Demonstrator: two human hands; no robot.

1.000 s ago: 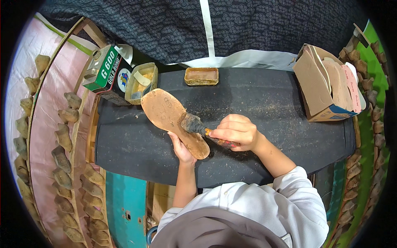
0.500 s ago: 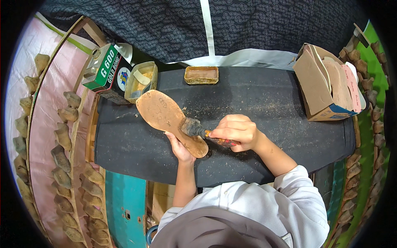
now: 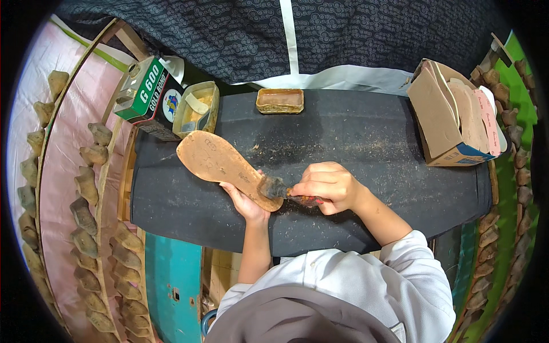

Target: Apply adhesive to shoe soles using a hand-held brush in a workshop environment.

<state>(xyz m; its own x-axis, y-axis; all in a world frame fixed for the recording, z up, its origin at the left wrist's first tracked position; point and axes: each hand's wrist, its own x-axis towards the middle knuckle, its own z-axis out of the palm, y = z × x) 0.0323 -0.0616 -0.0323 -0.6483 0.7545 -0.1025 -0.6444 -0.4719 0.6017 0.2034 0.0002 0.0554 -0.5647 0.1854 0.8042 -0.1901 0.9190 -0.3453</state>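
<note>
My left hand (image 3: pixel 249 201) grips a tan shoe sole (image 3: pixel 216 160) by its narrower heel half, thumb on the upper face. The sole is tilted, its broad toe end pointing to the far left. In my right hand (image 3: pixel 330 187) is a brush (image 3: pixel 277 188) with dark, matted bristles and a stained handle, the fingers closed round it. Its bristles touch the sole near the heel's right edge. Faint pen marks show on the sole's face.
Along the dark cloth-covered table (image 3: pixel 366 131) lie light scraps. A green-and-black can (image 3: pixel 150 100) and an open tub (image 3: pixel 196 111) stand far left, a shallow brown tray (image 3: pixel 279 102) at the back. At right is a cardboard box (image 3: pixel 443 123) of sole pieces. Racks of shoe lasts (image 3: pixel 86 186) flank both sides.
The sole has turned slightly, its toe end shifting left and nearer me. The brush has moved a little to the right and nearer me along the sole, toward the heel end.
</note>
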